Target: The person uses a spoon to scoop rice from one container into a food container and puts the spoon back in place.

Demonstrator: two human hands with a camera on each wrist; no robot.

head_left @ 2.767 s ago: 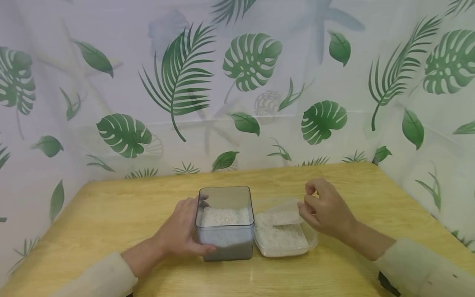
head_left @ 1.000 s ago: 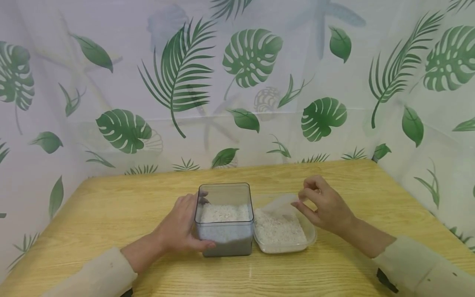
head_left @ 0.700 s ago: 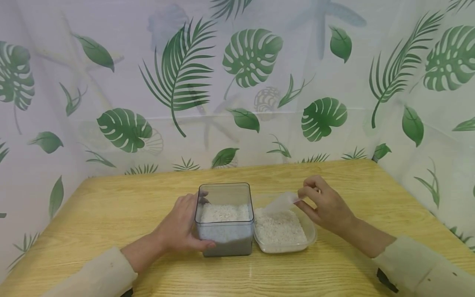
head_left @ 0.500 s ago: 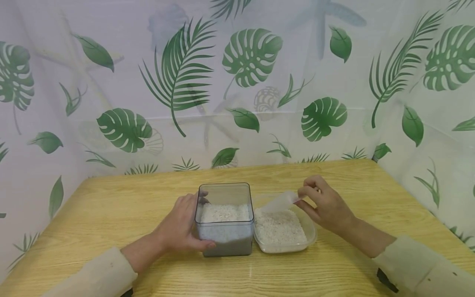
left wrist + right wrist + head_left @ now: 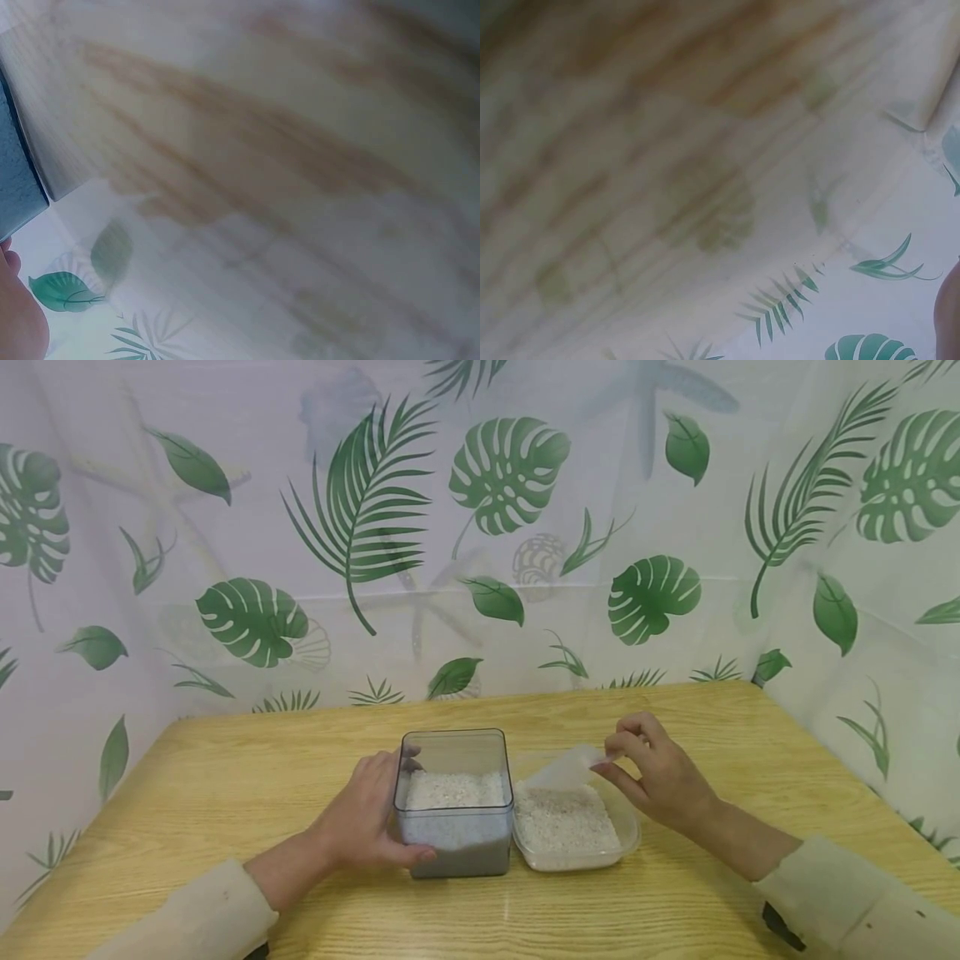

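A square grey-tinted container (image 5: 454, 806) with white grains in it stands mid-table. My left hand (image 5: 367, 822) grips its left side, thumb along the front wall. Touching its right side sits a shallow clear tub (image 5: 573, 827) of white grains. My right hand (image 5: 656, 774) pinches the handle of a clear plastic scoop (image 5: 567, 767), which tilts down over the tub's far part. In the left wrist view only the container's corner (image 5: 16, 176) and a bit of palm show. The right wrist view shows blurred wood and curtain.
The wooden table (image 5: 225, 785) is bare around the two containers. A leaf-printed curtain (image 5: 480, 527) closes in the back and both sides, right at the table's edges.
Since 2.8 s ago the scoop, then lying low over the tub's grains, has been raised and tilted at the tub's far side. My left hand and the container have stayed put.
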